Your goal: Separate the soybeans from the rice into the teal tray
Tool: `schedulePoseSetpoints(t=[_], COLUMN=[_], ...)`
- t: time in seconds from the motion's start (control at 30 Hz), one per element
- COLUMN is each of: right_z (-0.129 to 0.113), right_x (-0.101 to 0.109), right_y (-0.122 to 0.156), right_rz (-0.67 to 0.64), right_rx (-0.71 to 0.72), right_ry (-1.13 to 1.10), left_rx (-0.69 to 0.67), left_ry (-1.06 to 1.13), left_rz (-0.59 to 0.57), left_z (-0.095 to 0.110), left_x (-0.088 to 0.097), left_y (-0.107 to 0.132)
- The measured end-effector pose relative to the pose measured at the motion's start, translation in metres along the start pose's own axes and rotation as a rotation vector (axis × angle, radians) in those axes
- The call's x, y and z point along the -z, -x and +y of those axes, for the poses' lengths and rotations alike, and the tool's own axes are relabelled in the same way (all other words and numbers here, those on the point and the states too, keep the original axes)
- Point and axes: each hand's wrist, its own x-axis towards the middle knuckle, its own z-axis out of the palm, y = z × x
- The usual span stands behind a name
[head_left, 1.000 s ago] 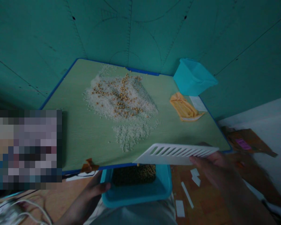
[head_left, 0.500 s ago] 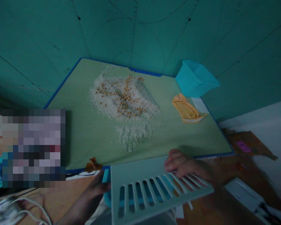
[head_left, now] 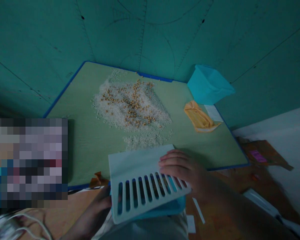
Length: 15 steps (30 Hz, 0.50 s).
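Our right hand (head_left: 177, 166) holds the slotted plate (head_left: 137, 163) over the blue tub (head_left: 178, 204), near the grain pile (head_left: 107, 111); our left hand (head_left: 101, 203) grips the tub, which we judge the next move needs steady.

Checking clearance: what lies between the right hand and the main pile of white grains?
Head view: the solid part of the slotted panel held by the right hand, then a smaller patch of white grains on the green tabletop.

No readable text; pink label (head_left: 258, 155) on cardboard (head_left: 275, 156) too blurred.
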Motion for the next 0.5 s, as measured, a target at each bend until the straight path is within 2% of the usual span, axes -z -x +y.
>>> schedulePoseSetpoints(t=[0.07,0.13,0.3,0.5], right_z=[0.007,0.015,0.033,0.051], right_x=[0.002,0.004,0.006,0.002], right_y=[-0.011,-0.021,-0.041,-0.056], right_rz=[-0.06,-0.106,-0.183,-0.1], right_rx=[0.067,0.123,0.172,0.263], right_ry=[0.121,0.232,0.412,0.527], left_rx=[-0.025,-0.023,-0.004,-0.021], left_ry=[-0.004,0.01,0.048,0.055], left_rz=[-0.04,-0.027,-0.015,0.049], left_z=[-0.002,-0.007,-0.013,-0.006], left_x=[0.003,0.011,0.025,0.02], left_y=[-0.003,-0.005,-0.004,0.001])
